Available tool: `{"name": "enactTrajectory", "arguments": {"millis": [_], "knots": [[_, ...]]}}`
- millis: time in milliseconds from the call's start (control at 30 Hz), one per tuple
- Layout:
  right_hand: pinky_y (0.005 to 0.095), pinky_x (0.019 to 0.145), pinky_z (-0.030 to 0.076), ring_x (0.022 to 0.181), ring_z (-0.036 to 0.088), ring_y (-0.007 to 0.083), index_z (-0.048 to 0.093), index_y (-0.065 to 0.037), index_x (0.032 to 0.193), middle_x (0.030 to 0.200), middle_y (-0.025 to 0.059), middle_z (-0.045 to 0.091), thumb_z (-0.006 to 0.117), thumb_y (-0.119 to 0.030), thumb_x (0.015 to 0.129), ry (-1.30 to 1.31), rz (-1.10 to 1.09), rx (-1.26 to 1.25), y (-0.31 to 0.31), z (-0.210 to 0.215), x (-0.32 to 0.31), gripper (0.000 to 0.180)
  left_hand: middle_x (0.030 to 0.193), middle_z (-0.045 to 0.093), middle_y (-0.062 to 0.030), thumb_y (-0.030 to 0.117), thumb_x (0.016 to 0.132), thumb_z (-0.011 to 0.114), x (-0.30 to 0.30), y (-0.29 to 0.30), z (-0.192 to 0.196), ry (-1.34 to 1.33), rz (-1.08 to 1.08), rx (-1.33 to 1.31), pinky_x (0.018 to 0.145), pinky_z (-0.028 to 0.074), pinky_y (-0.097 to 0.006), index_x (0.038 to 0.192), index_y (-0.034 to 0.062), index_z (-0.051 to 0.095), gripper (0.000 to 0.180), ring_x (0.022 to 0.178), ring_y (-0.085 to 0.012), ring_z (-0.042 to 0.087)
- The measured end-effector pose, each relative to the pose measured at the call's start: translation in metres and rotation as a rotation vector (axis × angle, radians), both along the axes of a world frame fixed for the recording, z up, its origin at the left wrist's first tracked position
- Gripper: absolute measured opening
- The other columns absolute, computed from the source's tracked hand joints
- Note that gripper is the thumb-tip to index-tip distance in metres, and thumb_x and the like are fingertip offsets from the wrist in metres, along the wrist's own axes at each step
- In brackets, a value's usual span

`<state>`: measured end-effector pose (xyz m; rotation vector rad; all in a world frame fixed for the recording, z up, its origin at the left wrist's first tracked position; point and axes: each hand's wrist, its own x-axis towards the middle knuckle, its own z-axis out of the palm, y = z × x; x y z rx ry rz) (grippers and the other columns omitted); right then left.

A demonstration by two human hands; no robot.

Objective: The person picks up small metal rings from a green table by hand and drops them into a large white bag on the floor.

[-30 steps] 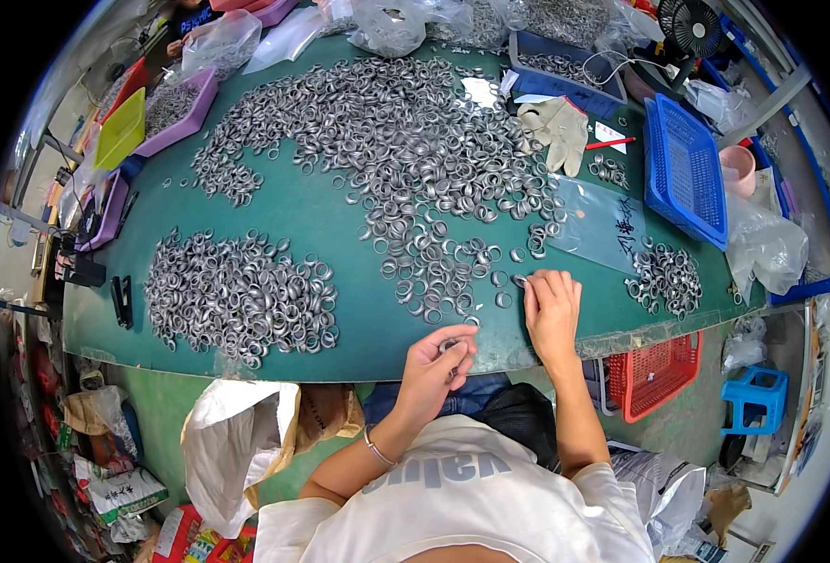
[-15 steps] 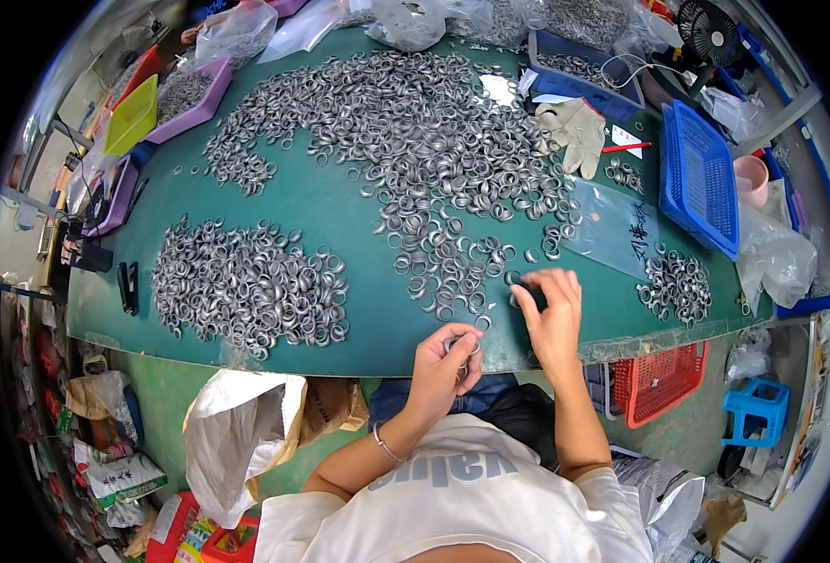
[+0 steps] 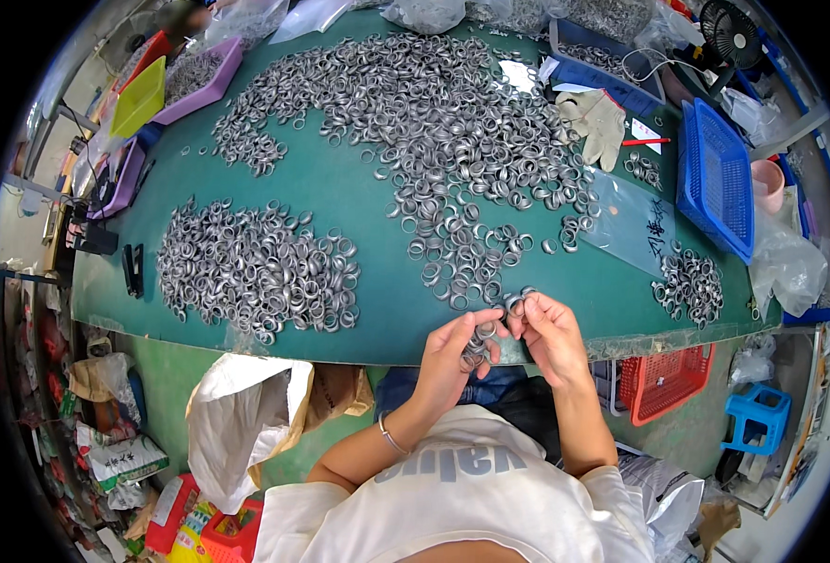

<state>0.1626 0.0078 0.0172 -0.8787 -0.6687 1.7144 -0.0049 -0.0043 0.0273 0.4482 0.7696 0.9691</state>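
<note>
Close to the table's front edge, my left hand [image 3: 445,368] is closed around several grey metal rings [image 3: 475,351]. My right hand [image 3: 556,340] is just beside it, fingertips pinching a couple of rings [image 3: 515,305] near the left fingertips. A large heap of metal rings [image 3: 406,103] spreads over the green table [image 3: 331,188], and its narrowing tail reaches down to just beyond my hands. To the left lies a separate pile of rings [image 3: 256,267]. A smaller pile [image 3: 689,286] sits at the right.
Blue baskets [image 3: 715,178] stand at the right edge, beside a clear plastic bag [image 3: 626,220]. Work gloves [image 3: 598,127] and a red pen [image 3: 645,142] lie farther back. A black stapler-like tool [image 3: 133,270] is at the left. Below the edge are an open sack [image 3: 246,422] and a red basket [image 3: 666,380].
My right hand has moved left and toward me, bringing its pinched rings up to my left hand. My left hand keeps hold of its rings. The whole view has shifted slightly.
</note>
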Motion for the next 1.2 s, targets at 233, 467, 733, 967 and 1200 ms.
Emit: {"name": "enactTrajectory", "arguments": {"millis": [233,467,733,967,1200], "knots": [[0.0246,0.070,0.042,0.073,0.054,0.0100,0.063,-0.002,0.093,0.083,0.0036,0.063,0.058,-0.020,0.096,-0.057,0.033,-0.017,-0.009,0.005,-0.001,0.019,0.100,0.060,-0.0098,0.019,0.099,0.046,0.000,-0.003,0.000,-0.003,0.009,0.081,0.050,0.043,-0.023,0.125,-0.0053,0.053,0.036,0.075,-0.0147,0.058],[0.0354,0.071,0.042,0.077,0.055,0.0283,0.065,-0.003,0.093,0.086,0.0085,0.062,0.068,-0.002,0.077,-1.255,-0.124,0.759,-0.015,0.031,-0.014,0.016,0.089,0.061,-0.0057,0.010,0.094,0.057,0.002,-0.003,-0.002,0.122,-0.040,0.143,0.052,0.044,-0.022,0.124,-0.0042,0.054,0.033,0.072,-0.0085,0.055],[0.0371,0.077,0.047,0.085,0.059,0.0281,0.068,-0.001,0.092,0.088,0.0112,0.065,0.072,0.000,0.072,-1.162,-0.299,0.552,-0.006,0.029,0.006,0.020,0.094,0.058,-0.0067,0.009,0.092,0.060,-0.002,0.000,-0.001,-0.024,-0.023,0.098,0.051,0.042,-0.021,0.126,-0.0040,0.051,0.037,0.074,-0.0103,0.054],[0.0373,0.073,0.039,0.082,0.054,0.0276,0.066,-0.001,0.091,0.088,0.0094,0.061,0.074,-0.010,0.073,-1.671,-0.283,0.705,0.011,-0.002,0.014,0.021,0.101,0.057,-0.0083,0.016,0.093,0.059,-0.005,0.003,-0.002,-0.181,-0.052,0.086,0.049,0.040,-0.020,0.121,-0.0016,0.053,0.034,0.076,-0.0140,0.054],[0.0288,0.072,0.045,0.076,0.061,0.0187,0.066,0.001,0.088,0.082,0.0081,0.066,0.061,-0.005,0.089,-1.054,-0.331,0.374,0.004,-0.001,0.005,0.008,0.103,0.060,-0.0098,0.023,0.100,0.046,-0.009,0.002,-0.008,-0.091,-0.017,-0.078,0.055,0.043,-0.023,0.122,-0.0007,0.055,0.034,0.080,-0.0143,0.056]]}}
